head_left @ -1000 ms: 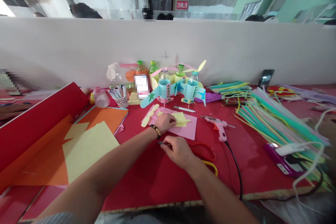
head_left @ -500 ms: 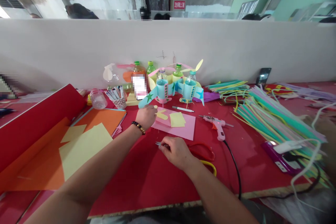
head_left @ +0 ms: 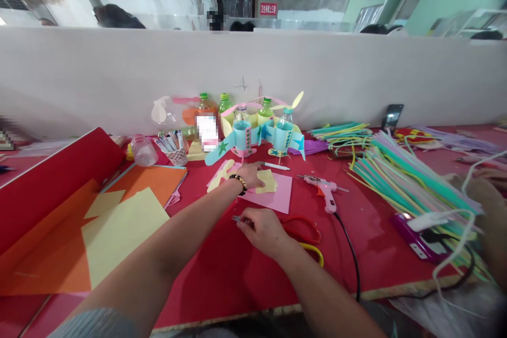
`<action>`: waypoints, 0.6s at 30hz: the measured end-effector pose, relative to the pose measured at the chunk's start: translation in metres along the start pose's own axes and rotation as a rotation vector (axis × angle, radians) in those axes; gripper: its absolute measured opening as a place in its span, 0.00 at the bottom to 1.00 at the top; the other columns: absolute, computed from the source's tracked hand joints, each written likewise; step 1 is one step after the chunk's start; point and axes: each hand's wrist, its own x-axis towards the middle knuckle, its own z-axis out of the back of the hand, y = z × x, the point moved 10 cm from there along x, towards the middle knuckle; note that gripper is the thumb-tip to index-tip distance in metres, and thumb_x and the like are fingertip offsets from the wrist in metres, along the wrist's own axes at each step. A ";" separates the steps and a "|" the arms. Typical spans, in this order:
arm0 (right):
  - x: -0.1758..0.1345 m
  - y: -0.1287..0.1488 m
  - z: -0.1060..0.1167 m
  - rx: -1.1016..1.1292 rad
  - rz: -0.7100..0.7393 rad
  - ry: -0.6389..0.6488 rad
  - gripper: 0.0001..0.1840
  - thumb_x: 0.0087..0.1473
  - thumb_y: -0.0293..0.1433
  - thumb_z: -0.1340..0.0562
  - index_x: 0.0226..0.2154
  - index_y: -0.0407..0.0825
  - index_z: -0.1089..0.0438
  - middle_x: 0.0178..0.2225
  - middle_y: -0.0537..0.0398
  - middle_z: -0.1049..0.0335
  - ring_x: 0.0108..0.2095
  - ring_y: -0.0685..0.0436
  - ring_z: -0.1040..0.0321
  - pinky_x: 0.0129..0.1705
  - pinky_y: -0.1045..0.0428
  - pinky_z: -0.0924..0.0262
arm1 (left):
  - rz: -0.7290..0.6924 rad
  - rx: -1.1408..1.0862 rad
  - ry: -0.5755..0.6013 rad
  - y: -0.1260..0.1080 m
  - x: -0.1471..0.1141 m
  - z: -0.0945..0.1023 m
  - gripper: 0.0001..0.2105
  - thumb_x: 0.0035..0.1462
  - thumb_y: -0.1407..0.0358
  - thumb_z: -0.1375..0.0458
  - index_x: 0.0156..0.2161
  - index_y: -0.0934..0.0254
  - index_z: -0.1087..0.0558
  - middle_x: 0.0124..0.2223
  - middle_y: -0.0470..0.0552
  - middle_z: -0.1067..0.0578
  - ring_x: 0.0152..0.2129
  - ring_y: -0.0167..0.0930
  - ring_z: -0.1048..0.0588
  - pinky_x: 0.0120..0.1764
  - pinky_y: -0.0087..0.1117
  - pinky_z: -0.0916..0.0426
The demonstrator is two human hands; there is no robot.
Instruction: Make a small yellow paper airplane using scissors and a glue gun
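My left hand [head_left: 251, 174], with a beaded bracelet at the wrist, reaches over the pink paper [head_left: 282, 199]. Its fingers are apart, the tips at small yellow paper pieces [head_left: 267, 181]. Left of that hand lies a yellow paper propeller shape [head_left: 221, 176]. Lower down, my right hand [head_left: 261, 229] is closed around the blades of a pair of scissors [head_left: 304, 228]; the metal tips show at its left, and the red and yellow handles stick out to its right. Behind the paper stand two bottle aeroplanes [head_left: 242, 134] with blue paper wraps and propellers.
A pink glue gun [head_left: 325, 190] lies right of the paper, its black cord running to the table edge. Chenille stems [head_left: 407, 179] and a purple power strip [head_left: 420, 236] are farther right. Yellow sheets [head_left: 124, 235], orange paper [head_left: 47, 253] and a pen cup [head_left: 177, 155] are left.
My left hand has moved right, from beside the propeller shape to the small yellow pieces. The propeller shape now lies uncovered. My right hand keeps its hold on the scissors.
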 end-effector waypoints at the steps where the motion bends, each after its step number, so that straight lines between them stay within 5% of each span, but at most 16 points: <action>1: 0.000 0.000 0.000 -0.006 -0.003 0.002 0.06 0.55 0.32 0.41 0.29 0.48 0.31 0.29 0.56 0.27 0.28 0.49 0.33 0.30 0.56 0.48 | 0.010 -0.017 0.003 0.001 0.001 0.000 0.21 0.41 0.59 0.34 0.41 0.66 0.27 0.39 0.55 0.25 0.36 0.37 0.28 0.37 0.32 0.36; 4: 0.001 0.001 0.000 -0.020 -0.008 0.017 0.06 0.55 0.31 0.41 0.29 0.48 0.31 0.28 0.55 0.27 0.28 0.49 0.34 0.29 0.56 0.48 | 0.039 -0.063 -0.029 0.002 -0.002 0.008 0.11 0.47 0.58 0.38 0.30 0.65 0.27 0.31 0.52 0.26 0.29 0.33 0.28 0.31 0.30 0.39; 9: 0.001 0.000 0.001 -0.032 0.006 0.008 0.06 0.55 0.31 0.42 0.29 0.48 0.31 0.27 0.55 0.27 0.27 0.49 0.34 0.28 0.56 0.49 | 0.057 -0.174 -0.123 0.002 -0.027 0.044 0.17 0.50 0.54 0.41 0.20 0.65 0.34 0.19 0.45 0.35 0.19 0.27 0.35 0.24 0.28 0.46; 14: 0.002 -0.005 0.000 -0.043 0.007 -0.010 0.07 0.55 0.31 0.42 0.28 0.48 0.31 0.26 0.55 0.28 0.26 0.49 0.35 0.28 0.55 0.50 | 0.080 -0.304 -0.177 0.020 -0.084 0.080 0.19 0.50 0.53 0.42 0.19 0.65 0.37 0.18 0.42 0.39 0.17 0.23 0.41 0.21 0.26 0.48; 18: 0.002 -0.009 0.000 -0.039 0.003 -0.021 0.08 0.55 0.32 0.43 0.28 0.48 0.31 0.23 0.57 0.30 0.24 0.50 0.36 0.27 0.56 0.50 | 0.147 -0.525 -0.189 0.047 -0.133 0.087 0.20 0.48 0.51 0.41 0.19 0.66 0.35 0.17 0.42 0.40 0.16 0.22 0.44 0.20 0.25 0.50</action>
